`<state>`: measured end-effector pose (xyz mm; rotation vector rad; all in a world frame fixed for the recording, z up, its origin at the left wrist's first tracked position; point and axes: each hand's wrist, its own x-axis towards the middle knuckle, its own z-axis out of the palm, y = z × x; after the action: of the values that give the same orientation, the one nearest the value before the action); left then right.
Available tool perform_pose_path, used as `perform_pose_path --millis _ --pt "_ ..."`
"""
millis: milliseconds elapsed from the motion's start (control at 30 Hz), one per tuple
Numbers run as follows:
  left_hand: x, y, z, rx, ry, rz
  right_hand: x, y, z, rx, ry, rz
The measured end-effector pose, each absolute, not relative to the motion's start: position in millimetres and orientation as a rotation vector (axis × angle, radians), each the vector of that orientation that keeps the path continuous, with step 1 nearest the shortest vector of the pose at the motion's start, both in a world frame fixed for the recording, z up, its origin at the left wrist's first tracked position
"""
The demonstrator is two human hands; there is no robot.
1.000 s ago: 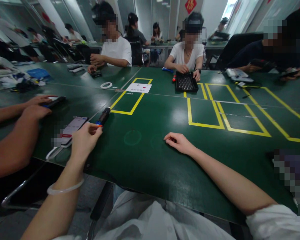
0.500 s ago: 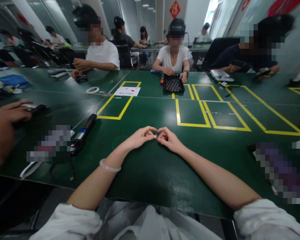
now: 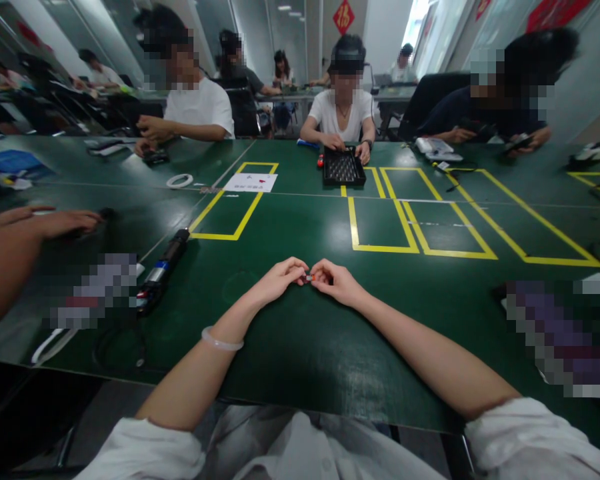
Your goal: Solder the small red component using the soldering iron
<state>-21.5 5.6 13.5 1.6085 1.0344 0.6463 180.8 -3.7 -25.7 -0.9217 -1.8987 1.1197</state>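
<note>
My left hand (image 3: 279, 280) and my right hand (image 3: 336, 281) meet fingertip to fingertip on the green table (image 3: 300, 347), just in front of me. Both pinch one small red and silver piece (image 3: 308, 276) between them; it is too small to name. A pale bangle (image 3: 222, 343) sits on my left wrist. A black cylinder-shaped tool with a blue and silver band (image 3: 161, 269) lies on the table to the left of my left hand, untouched.
Yellow tape rectangles (image 3: 383, 227) mark the table ahead. A person opposite has both hands at a black tray (image 3: 343, 169). A neighbour's forearm and hand (image 3: 30, 233) lie at my left. A white paper (image 3: 251, 182) and a white ring (image 3: 179, 181) lie farther off.
One second ago my left hand held something orange-tipped by the black tool at the left. It has since come to the middle, and both hands now pinch the small piece, fingers closer together than half a second ago.
</note>
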Motion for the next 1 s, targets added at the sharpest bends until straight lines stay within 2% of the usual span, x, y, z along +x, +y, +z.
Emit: perform_pose_path --millis 367,833,1000 --pt "-23.8 6.1 12.6 1.612 1.006 0.586 180.0 -3.5 -22.3 -0.93 -1.869 1.144" --pt "-25.7 7.5 -0.6 1.742 1.032 0.683 170.6 3.2 -32.0 -0.995 -1.677 1.318" --pt "-25.9 5.8 0.5 1.769 1.023 0.676 166.2 -3.5 -32.8 -1.038 -1.641 1.252"
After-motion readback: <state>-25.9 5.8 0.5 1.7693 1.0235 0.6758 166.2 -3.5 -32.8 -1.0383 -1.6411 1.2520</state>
